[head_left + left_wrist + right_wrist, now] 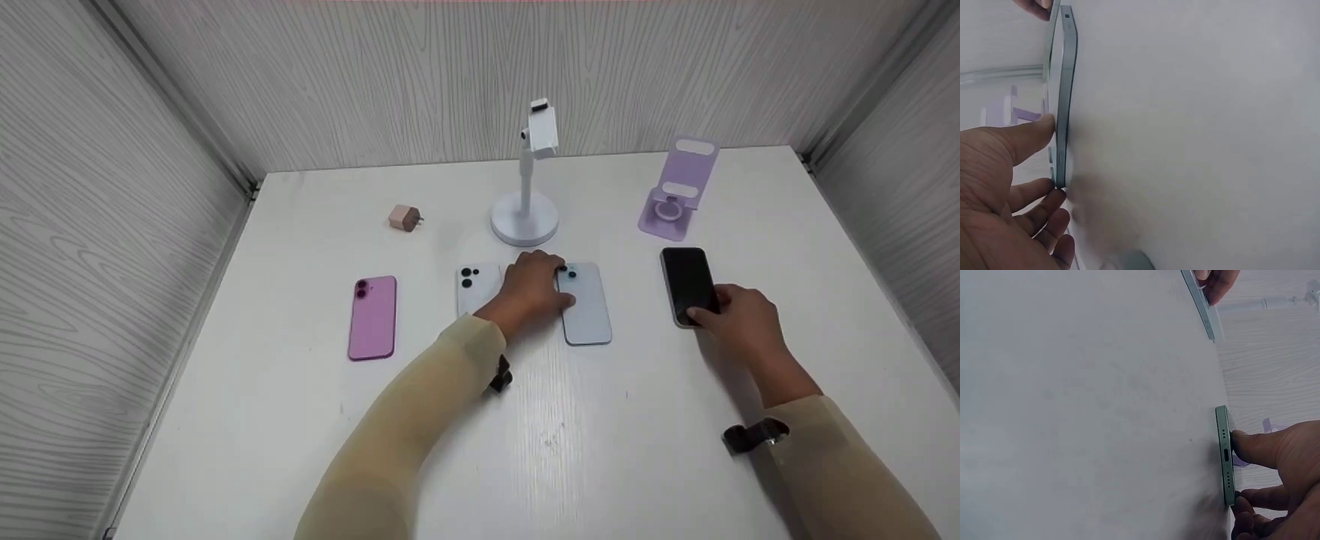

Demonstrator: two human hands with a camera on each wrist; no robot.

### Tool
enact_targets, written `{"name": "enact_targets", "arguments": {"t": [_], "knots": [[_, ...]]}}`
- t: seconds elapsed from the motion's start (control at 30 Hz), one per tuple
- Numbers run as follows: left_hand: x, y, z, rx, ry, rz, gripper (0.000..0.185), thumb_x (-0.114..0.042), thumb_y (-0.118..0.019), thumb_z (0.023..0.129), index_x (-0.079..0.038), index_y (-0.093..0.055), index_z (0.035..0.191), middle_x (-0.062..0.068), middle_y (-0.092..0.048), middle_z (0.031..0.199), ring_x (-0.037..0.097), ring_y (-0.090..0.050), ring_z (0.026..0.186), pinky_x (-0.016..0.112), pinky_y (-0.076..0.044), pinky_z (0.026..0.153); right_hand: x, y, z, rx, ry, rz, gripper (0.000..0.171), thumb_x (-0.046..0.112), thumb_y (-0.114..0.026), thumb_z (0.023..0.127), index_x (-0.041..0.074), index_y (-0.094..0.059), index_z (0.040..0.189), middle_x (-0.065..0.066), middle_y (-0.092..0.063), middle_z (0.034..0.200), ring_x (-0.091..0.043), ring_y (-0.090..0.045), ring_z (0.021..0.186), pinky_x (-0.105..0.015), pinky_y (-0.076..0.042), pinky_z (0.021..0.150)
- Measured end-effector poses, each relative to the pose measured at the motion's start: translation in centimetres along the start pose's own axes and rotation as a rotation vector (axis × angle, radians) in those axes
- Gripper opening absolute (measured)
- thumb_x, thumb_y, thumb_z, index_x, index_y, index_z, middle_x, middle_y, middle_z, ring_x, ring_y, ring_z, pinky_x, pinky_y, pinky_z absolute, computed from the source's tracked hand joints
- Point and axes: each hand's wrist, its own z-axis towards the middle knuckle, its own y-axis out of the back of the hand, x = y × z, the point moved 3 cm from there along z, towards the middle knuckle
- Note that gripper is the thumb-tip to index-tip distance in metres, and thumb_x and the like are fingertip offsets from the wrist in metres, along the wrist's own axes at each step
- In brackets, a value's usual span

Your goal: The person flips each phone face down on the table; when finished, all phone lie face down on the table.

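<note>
1. Head view: my left hand (531, 289) rests over the pale blue phone (587, 307) on the white table (300, 420); my right hand (739, 319) pinches the black phone (686, 283) by its near end.
2. Left wrist view: thumb and fingers (1039, 126) pinch the blue phone's thin edge; rigid and probably slippery, best held by its sides.
3. Right wrist view: fingers (1252, 447) curl against the black phone's port end.

A pink phone (373, 317), pink charger (405, 217), white stand (526, 202) and purple holder (676, 189) sit on the table (600, 450).
</note>
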Motion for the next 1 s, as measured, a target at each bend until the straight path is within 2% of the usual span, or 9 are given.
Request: {"name": "enact_targets", "arguments": {"t": [0.17,0.27,0.4,0.7,0.83,1.0], "knots": [[-1.3,-0.4,0.1,-0.032,-0.018,0.059,0.069,-0.042,-0.078,0.1,-0.012,-0.057,0.158,0.006,-0.059,0.156,0.024,-0.051,0.146,0.044,-0.04,0.124,0.1,0.1,-0.1,-0.007,-0.002,-0.001,0.068,0.03,-0.073,0.105,-0.017,-0.052,0.15,-0.04,-0.063,0.137,-0.052,-0.061,0.125,-0.065,-0.05,0.103],[-2.2,-0.6,0.0,-0.058,-0.064,0.091,0.067,-0.043,-0.077,0.101,-0.014,-0.058,0.158,0.004,-0.058,0.16,0.024,-0.048,0.151,0.044,-0.039,0.125,0.2,0.1,-0.1,-0.005,-0.005,0.001,0.069,0.03,-0.073,0.105,-0.017,-0.052,0.15,-0.04,-0.063,0.138,-0.053,-0.061,0.126,-0.066,-0.049,0.105],[-3.5,-1.0,0.2,-0.075,-0.144,0.175,0.064,-0.046,-0.076,0.101,-0.018,-0.06,0.157,0.001,-0.061,0.158,0.022,-0.05,0.151,0.043,-0.041,0.122,0.1,0.0,-0.1,-0.004,-0.003,0.004,0.069,0.03,-0.073,0.104,-0.016,-0.052,0.151,-0.04,-0.063,0.138,-0.053,-0.061,0.127,-0.066,-0.048,0.106],[-7.6,-3.0,-0.1,-0.032,-0.278,0.262,0.066,-0.054,-0.074,0.101,-0.023,-0.059,0.158,-0.005,-0.062,0.158,0.019,-0.05,0.151,0.04,-0.042,0.122,-0.1,-0.2,-0.1,-0.008,-0.02,0.012,0.069,0.029,-0.073,0.104,-0.016,-0.051,0.151,-0.04,-0.062,0.139,-0.052,-0.059,0.127,-0.066,-0.048,0.107],[-9.1,-4.3,-0.1,-0.017,-0.297,0.271,0.067,-0.056,-0.072,0.102,-0.023,-0.059,0.158,-0.006,-0.063,0.157,0.018,-0.052,0.149,0.039,-0.043,0.122,-0.2,-0.2,0.0,-0.006,-0.03,0.017,0.07,0.03,-0.073,0.104,-0.017,-0.051,0.151,-0.041,-0.061,0.14,-0.053,-0.058,0.13,-0.067,-0.047,0.109],[-9.9,-5.7,0.2,-0.021,-0.288,0.27,0.069,-0.059,-0.072,0.101,-0.024,-0.059,0.158,-0.009,-0.066,0.153,0.016,-0.055,0.145,0.036,-0.044,0.119,-0.4,-0.2,0.0,-0.017,-0.02,0.023,0.069,0.032,-0.074,0.103,-0.017,-0.053,0.148,-0.04,-0.064,0.136,-0.052,-0.06,0.126,-0.066,-0.048,0.106]]}}
